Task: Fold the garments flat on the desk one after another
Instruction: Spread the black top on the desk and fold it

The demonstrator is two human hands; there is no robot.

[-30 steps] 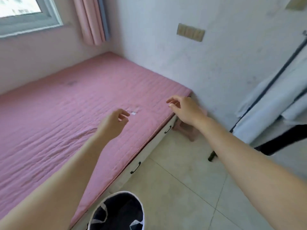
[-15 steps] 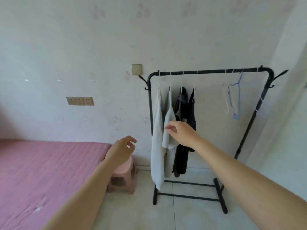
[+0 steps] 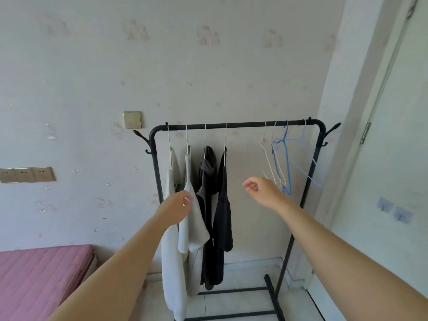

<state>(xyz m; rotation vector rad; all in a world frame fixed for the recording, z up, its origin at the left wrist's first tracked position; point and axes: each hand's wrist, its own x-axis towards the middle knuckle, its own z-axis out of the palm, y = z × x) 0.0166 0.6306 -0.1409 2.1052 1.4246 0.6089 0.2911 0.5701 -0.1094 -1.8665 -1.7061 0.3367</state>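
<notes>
Garments: four pieces hang on hangers at the 9 o'clock end of the rail, none on a desk.
View: head camera, the only one.
Rack (image 3: 234, 124): black tube frame, standing on the floor against the wall, from centre frame down to 6 o'clock.
White garment (image 3: 172, 262): outermost toward 9 o'clock, longest, hanging straight.
Light grey garment (image 3: 195, 228): just beside the white one on its 3 o'clock side, lower edge flared out.
Dark grey garment (image 3: 207, 181): third along, bunched near its hanger.
Black garment (image 3: 223, 223): fourth along, touching the dark grey one.
Left hand (image 3: 176, 209): raised in front of the white and light grey garments, fingers loosely curled, tips overlapping the light grey garment's edge. Contact or pinch: cannot tell.
Right hand (image 3: 264, 192): in the air at 3 o'clock of the black garment, apart from it, in front of the bare stretch of rail. Fingers loosely curled, holding nothing.
White hangers (image 3: 266, 156): bare, at the 3 o'clock end of the rail.
Blue hanger (image 3: 286, 163): bare, among the white ones.
Pink mattress (image 3: 39, 274): at 8 o'clock of frame, quilted surface.
Wall switch (image 3: 132, 119): at 10 o'clock of the rack's upper corner.
Socket strip (image 3: 26, 174): on the wall at 9 o'clock of frame.
Door (image 3: 393, 158): pale panel at 3 o'clock.
Adhesive hooks (image 3: 394, 210): two on the door, blurred.
</notes>
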